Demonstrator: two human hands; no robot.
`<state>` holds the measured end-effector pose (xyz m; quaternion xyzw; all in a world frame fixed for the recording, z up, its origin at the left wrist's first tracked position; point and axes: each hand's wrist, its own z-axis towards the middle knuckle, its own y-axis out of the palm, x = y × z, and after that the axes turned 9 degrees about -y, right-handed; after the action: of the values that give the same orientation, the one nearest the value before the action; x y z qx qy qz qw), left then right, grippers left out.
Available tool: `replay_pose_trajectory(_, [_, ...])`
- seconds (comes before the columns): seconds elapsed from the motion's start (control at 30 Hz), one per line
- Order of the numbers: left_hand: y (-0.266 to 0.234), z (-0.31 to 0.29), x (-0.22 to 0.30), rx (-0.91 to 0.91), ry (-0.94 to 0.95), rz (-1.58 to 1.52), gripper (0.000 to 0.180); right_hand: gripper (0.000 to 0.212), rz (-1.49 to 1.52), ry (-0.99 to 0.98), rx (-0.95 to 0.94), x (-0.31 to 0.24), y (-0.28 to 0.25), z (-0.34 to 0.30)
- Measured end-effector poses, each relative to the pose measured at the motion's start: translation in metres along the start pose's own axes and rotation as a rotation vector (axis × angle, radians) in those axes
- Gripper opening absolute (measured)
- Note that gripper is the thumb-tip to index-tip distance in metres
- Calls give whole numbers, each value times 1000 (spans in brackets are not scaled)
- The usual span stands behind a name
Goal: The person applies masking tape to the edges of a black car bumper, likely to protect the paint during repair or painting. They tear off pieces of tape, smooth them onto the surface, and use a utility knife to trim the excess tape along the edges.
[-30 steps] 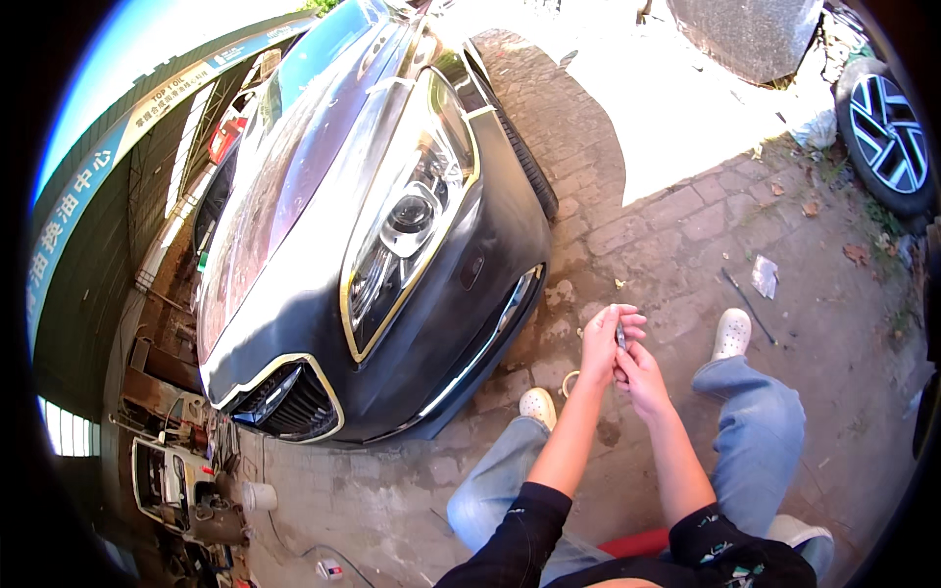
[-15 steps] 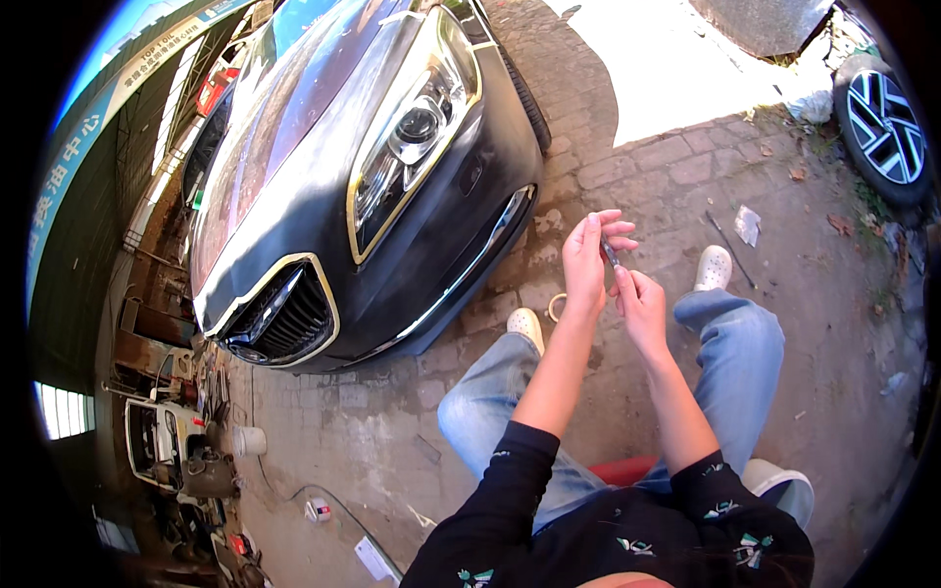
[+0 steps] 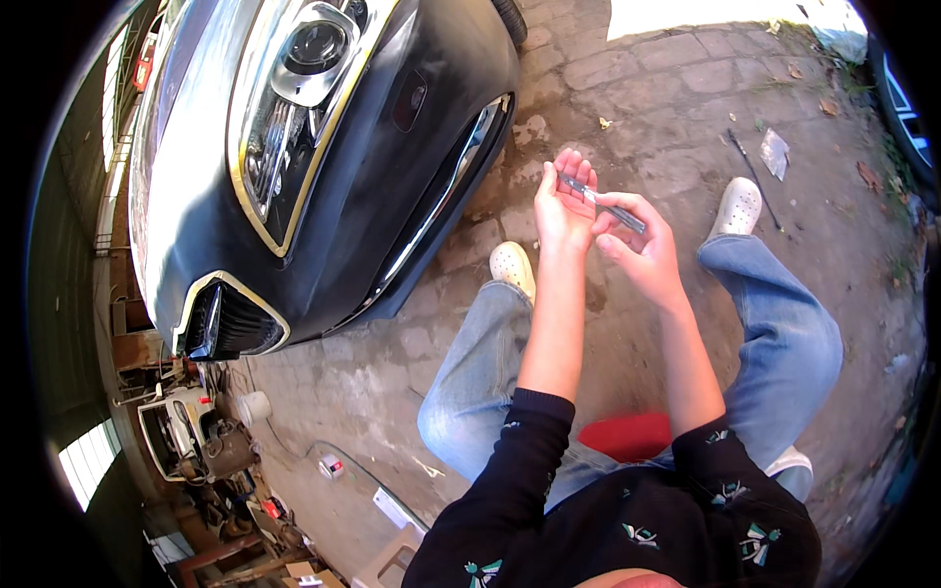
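Note:
In front of my knees, my right hand (image 3: 639, 245) pinches the grey handle of a slim utility knife (image 3: 621, 218) between thumb and fingers. The knife's narrow metallic front end points up and left, over the fingers of my left hand (image 3: 564, 208). My left palm faces up, fingers stretched out and thumb apart. Whether the knife's tip touches those fingers I cannot tell. Beyond and to the left stands a dark car with a dull, sanded-looking bumper (image 3: 343, 240). Yellowish masking tape (image 3: 312, 162) edges its headlight (image 3: 312, 59) and also its grille (image 3: 233, 318).
I sit on a red seat (image 3: 625, 436) over brick paving. A thin black rod (image 3: 753, 176) and a clear plastic scrap (image 3: 774, 154) lie beyond my right shoe (image 3: 737, 206). At left are a white bucket (image 3: 253, 408), a small can (image 3: 330, 465), a hose (image 3: 358, 470) and piled parts.
The view has shifted nearer the bumper. My left palm has turned upward with its fingers spread out, and the knife in my right hand now shows more plainly across it.

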<state>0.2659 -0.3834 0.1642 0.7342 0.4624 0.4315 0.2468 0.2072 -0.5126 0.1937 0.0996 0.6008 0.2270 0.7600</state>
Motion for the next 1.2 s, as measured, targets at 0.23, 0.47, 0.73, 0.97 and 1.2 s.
replay_pose_trajectory(0.23, [-20, 100, 33, 108, 177, 178, 41, 11, -397, -130, 287, 107, 7, 104])
replay_pose_trajectory(0.47, [-48, 173, 50, 40, 359, 109, 29, 14, -735, -509, 96, 179, 16, 166])
replay_pose_trajectory(0.73, [-75, 198, 53, -261, 233, -252, 37, 12, -789, -549, 153, 200, 35, 185])
replay_pose_trajectory(0.97, [-85, 205, 55, -337, 123, -269, 37, 12, -802, -529, 160, 207, 37, 193])
replay_pose_trajectory(1.2, [-85, 208, 55, -325, 114, -291, 35, 12, -792, -508, 180, 210, 36, 194])
